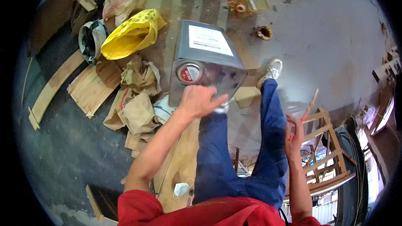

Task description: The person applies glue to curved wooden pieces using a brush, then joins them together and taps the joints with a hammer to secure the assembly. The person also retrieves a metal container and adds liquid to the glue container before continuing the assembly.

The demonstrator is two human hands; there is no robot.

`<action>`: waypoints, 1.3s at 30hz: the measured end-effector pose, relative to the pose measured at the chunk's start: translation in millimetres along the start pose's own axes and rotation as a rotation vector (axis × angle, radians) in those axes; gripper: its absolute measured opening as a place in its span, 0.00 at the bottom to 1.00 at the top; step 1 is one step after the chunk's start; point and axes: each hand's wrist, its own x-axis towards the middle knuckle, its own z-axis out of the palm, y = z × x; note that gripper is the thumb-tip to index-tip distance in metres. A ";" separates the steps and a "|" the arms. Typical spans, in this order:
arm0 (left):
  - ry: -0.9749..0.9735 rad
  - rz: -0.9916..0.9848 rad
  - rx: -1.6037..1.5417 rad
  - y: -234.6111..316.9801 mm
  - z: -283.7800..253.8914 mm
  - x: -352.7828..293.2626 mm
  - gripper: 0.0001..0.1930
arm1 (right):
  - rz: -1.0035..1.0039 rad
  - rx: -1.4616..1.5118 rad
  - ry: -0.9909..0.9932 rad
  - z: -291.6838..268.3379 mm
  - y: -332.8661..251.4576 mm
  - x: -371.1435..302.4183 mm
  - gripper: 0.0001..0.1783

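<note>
Large square metal can, grey tin with a white label on 1 broad face and a round red-and-white cap near a top corner, hangs tilted above the floor, just ahead of the blue-trousered legs. Left hand clamped on the can's near top edge, beside the cap, fingers curled over the rim and pressed together, thumb side toward the cap. Whether a carrying handle sits under those fingers cannot be told. Right hand down at the side, well apart from the can, fingers closed on a thin red stick-like tool; what kind of tool, too small to say.

Probably heavy if filled, and likely to swing from a 1-handed hold at the top. Stiff thin sheet walls: no give, but prone to denting at corners. Smooth, slick sides, so poor grip there; best taken at the top rim or handle, with a second palm flat under the base. Cap looks seated, though tightness cannot be judged.

Around: yellow sack, crumpled brown paper bags, wooden planks to the left, a wooden frame to the right, a second amber-tinted can lying further off on the concrete floor.
</note>
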 end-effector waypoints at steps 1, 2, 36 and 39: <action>0.023 0.088 0.085 12.0 -2.1 -12.9 0.31 | -0.091 0.072 0.013 -5.6 -26.2 20.7 0.16; 0.011 0.171 0.161 27.3 -16.3 -22.7 0.28 | -0.185 0.151 0.027 -12.8 -52.2 45.6 0.15; 0.014 0.889 0.208 378.8 -133.4 48.3 0.11 | 0.572 0.797 0.188 4.6 228.1 112.4 0.17; 0.084 0.596 -0.084 351.8 -96.9 55.2 0.14 | 0.552 0.845 0.224 -17.0 251.7 117.2 0.17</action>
